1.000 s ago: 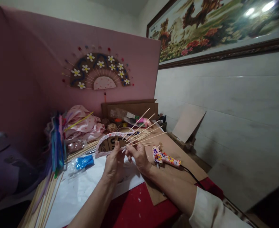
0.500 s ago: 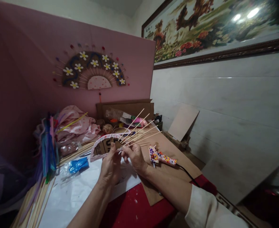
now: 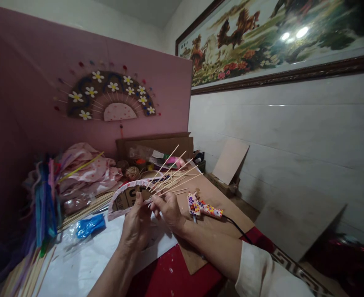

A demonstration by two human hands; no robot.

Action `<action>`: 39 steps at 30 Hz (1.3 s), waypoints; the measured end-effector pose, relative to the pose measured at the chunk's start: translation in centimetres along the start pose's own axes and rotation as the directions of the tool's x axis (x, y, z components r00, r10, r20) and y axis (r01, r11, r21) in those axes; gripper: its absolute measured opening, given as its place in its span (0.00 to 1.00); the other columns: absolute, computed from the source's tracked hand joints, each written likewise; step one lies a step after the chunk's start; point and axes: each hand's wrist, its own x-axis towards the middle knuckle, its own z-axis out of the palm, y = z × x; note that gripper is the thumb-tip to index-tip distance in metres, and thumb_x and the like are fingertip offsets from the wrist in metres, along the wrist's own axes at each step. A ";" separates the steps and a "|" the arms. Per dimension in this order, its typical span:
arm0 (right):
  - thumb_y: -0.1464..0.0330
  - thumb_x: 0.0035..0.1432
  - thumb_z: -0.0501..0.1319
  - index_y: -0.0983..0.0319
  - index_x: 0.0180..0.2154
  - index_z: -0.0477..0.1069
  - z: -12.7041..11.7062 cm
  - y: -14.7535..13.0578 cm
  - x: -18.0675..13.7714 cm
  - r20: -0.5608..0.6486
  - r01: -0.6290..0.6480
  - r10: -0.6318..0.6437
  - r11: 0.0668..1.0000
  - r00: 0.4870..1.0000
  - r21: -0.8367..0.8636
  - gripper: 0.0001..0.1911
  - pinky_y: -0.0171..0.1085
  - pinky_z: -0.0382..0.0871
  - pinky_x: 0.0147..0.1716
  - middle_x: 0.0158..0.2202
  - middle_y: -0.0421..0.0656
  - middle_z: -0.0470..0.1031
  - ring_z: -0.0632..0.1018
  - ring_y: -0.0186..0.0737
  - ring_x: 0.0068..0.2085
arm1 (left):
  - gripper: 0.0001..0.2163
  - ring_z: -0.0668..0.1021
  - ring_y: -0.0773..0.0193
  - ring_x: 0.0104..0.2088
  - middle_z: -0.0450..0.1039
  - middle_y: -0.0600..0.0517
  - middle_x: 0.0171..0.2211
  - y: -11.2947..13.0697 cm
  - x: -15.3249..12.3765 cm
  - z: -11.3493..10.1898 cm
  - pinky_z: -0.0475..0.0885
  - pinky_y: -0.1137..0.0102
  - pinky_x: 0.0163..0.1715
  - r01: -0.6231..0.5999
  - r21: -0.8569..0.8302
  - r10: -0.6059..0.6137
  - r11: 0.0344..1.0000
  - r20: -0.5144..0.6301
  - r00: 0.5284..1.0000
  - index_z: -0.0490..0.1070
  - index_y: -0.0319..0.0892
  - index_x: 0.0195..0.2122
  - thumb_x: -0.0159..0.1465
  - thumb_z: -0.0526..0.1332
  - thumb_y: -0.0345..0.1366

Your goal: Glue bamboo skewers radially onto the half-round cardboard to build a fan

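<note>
My left hand [image 3: 135, 226] is closed on a half-round cardboard fan base [image 3: 124, 199] with a pink fabric rim, held upright above the white sheet [image 3: 86, 255]. My right hand [image 3: 169, 210] pinches the near ends of several thin wooden sticks [image 3: 172, 173] that fan out up and to the right from the base. A flower-patterned glue gun [image 3: 202, 207] lies on brown cardboard [image 3: 214, 198] just right of my right hand, its black cord trailing toward me.
A finished fan with white flowers [image 3: 109, 97] hangs on the pink board. Pink cloth [image 3: 86, 171], a blue packet [image 3: 91, 225], coloured strips [image 3: 44, 202], a bundle of sticks [image 3: 30, 272] and an open cardboard box [image 3: 157, 148] crowd the left and back. A loose board [image 3: 230, 161] leans on the wall.
The view has swung right, so everything sits further left in the frame. Both hands keep their hold on the fan base and sticks, with little shift between them.
</note>
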 end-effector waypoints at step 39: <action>0.58 0.48 0.62 0.64 0.24 0.62 -1.0 -0.2 1.2 -0.322 0.203 -0.187 0.979 0.928 0.020 0.16 0.26 0.56 0.09 0.17 0.35 0.65 0.63 0.25 0.13 | 0.10 0.56 0.72 0.16 0.51 0.59 0.12 -0.3 0.1 -0.4 0.53 0.74 0.19 0.019 0.087 -0.021 0.996 0.032 0.999 0.57 0.41 0.18 0.53 0.58 0.34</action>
